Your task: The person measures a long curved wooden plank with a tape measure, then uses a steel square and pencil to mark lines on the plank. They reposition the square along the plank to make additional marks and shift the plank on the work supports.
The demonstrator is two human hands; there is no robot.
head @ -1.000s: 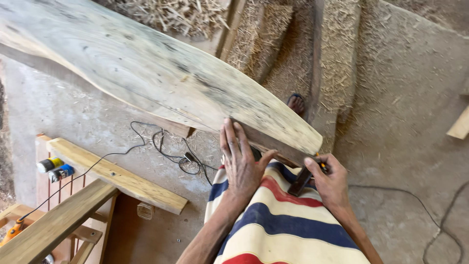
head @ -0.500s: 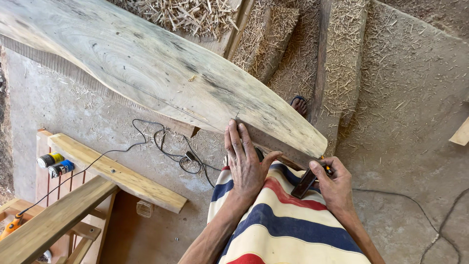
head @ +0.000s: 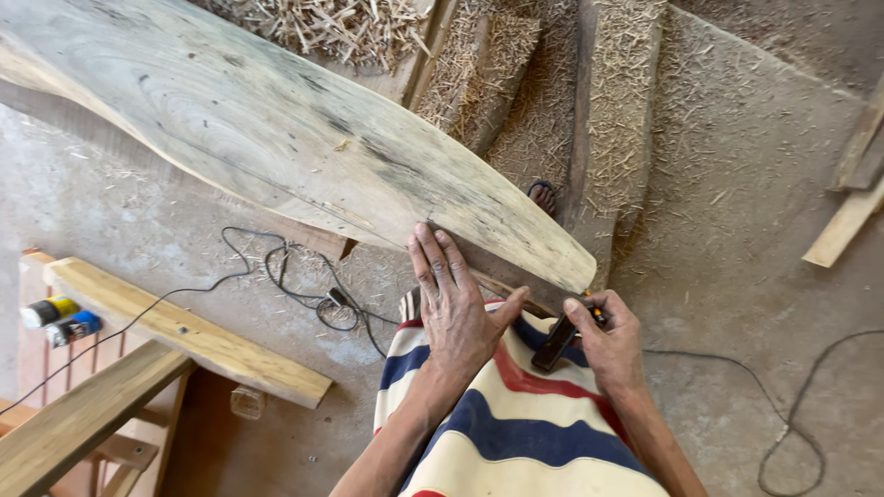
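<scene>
A long pale wooden slab with a wavy edge runs from the upper left down to a blunt tip near the middle. My left hand lies flat with fingers spread, its fingertips pressed against the slab's near edge. To its right, my right hand grips a small dark tool with a yellow-orange tip, held just under the slab's tip. Below both hands is my striped cream, blue and red garment.
Wood shavings cover the planks and concrete floor behind. A black cable coils under the slab. A light plank and wooden frame stand at the lower left, with small cans. Another cable loops at right.
My left hand has slid slightly up so its fingertips reach the slab's edge. My right hand with the tool has shifted a little toward the slab's tip.
</scene>
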